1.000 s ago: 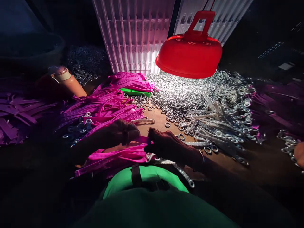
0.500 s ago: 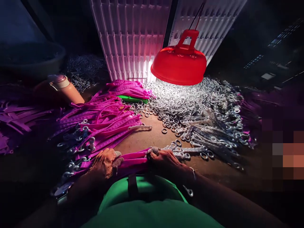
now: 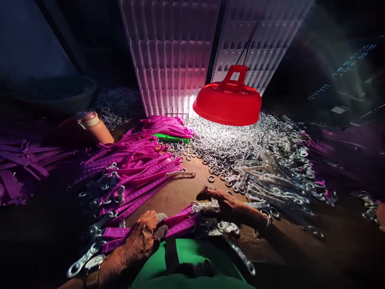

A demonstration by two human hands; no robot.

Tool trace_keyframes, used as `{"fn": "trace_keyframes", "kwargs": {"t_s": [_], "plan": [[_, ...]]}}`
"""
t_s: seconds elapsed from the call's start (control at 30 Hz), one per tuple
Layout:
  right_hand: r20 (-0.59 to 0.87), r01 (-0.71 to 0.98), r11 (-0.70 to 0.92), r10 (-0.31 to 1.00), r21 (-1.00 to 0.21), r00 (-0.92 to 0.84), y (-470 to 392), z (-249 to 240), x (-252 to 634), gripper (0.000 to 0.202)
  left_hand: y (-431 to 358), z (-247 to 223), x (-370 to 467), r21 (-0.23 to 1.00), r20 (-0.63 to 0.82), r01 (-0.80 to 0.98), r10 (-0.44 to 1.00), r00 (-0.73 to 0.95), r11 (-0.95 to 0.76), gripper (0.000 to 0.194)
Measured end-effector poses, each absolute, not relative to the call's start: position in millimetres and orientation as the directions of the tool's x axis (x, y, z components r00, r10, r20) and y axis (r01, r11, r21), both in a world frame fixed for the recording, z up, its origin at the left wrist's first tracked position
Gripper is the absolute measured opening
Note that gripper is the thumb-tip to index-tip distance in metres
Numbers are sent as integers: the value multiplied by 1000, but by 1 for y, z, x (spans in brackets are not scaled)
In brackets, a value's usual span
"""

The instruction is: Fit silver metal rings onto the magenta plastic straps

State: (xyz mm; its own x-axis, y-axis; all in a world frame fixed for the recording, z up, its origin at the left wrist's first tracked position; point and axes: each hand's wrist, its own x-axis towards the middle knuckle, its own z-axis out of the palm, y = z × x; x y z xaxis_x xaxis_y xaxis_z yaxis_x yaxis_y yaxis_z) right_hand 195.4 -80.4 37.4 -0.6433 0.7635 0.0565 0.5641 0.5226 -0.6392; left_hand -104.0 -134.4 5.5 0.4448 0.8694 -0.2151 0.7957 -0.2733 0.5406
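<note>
My left hand (image 3: 143,232) is closed around a few magenta straps (image 3: 182,225), low and left of centre. Grey coverings sit on its fingertips. At the straps' right ends lie silver rings and twisted silver pieces (image 3: 224,228). My right hand (image 3: 228,204) reaches over these pieces from the right, its fingers stretched out to the left and the thumb side apart below them. Whether it touches the metal under it I cannot tell. Another twisted piece with an end ring (image 3: 245,261) hangs by the green clothing at my lap.
A red lamp (image 3: 228,102) hangs over a heap of silver rings (image 3: 225,140). Magenta straps (image 3: 144,160) are piled at left, with a green strap (image 3: 171,139) behind. More twisted pieces (image 3: 270,184) lie right. An orange bottle (image 3: 100,130) stands back left; ribbed clear panels (image 3: 171,60) rise behind.
My right hand has let go of the straps' right ends, opened and moved right. My left hand still grips the straps, which lie lower in view. The whole view has shifted slightly.
</note>
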Motion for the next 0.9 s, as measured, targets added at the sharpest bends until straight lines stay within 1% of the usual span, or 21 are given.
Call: {"fn": "trace_keyframes", "kwargs": {"t_s": [0.03,0.07,0.1,0.13,0.17,0.23,0.3,0.37,0.47,0.6,0.67,0.77,0.83,0.9], "plan": [[94,575,504,798,-644,-595,-69,34,195,23,-131,11,-103,537,-253,800,854,455,-267,30],[125,613,488,834,-621,-537,-56,28,194,23,-126,17,-102,534,-299,806,835,461,-254,27],[152,668,475,862,-573,-483,-44,20,191,22,-118,23,-101,533,-328,812,826,458,-239,25],[171,718,468,877,-516,-449,-33,11,187,21,-109,28,-100,536,-323,813,835,445,-225,24],[170,761,462,884,-455,-435,-23,2,183,20,-97,33,-99,546,-281,809,861,423,-219,24],[139,835,431,902,-342,-409,-8,-14,173,21,-69,41,-97,554,-107,798,930,352,-238,26],[119,875,400,917,-274,-382,0,-24,164,25,-37,48,-95,490,40,831,959,280,-263,29],[152,884,390,920,-256,-362,2,-29,161,29,-5,52,-93,397,63,888,972,226,-232,28],[202,851,425,904,-309,-378,2,-33,167,30,30,49,-91,340,43,918,979,200,-203,31],[241,775,427,904,-466,-353,-2,-37,184,19,46,37,-93,315,-22,932,980,198,-181,36],[240,713,399,917,-577,-319,-4,-35,190,18,48,35,-95,309,-28,935,981,191,-173,38],[193,573,311,947,-758,-257,-7,-27,191,24,48,41,-96,299,-42,938,980,197,-175,34],[161,501,232,970,-834,-180,-7,-18,188,27,46,49,-94,301,-49,936,977,207,-183,29],[154,449,187,982,-874,-110,-9,-8,184,25,38,57,-89,323,-34,925,974,223,-200,24]]}}
